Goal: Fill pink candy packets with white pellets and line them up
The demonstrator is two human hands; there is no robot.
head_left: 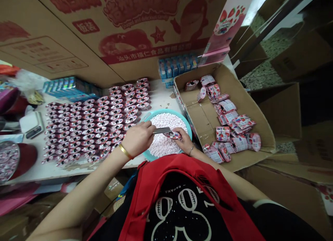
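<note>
My left hand [139, 138], with a gold bangle at the wrist, is closed round the handle of a small metal scoop [161, 130]. The scoop's tip points into a small pink strawberry-printed candy case [172, 134] that my right hand [184, 140] grips. Both hands hover over a turquoise bowl [187, 125] filled with small white-pink candy pellets [163, 121]. Left of the bowl, rows of several open pink cases [93, 125] cover the white table [161, 97].
A flat cardboard tray [205, 121] to the right holds several closed pink cases [235, 130]. Blue packs [70, 88] and more blue packs [177, 66] stand at the back under printed cartons [125, 29]. A scale [32, 125] and a red tub [15, 159] sit at left.
</note>
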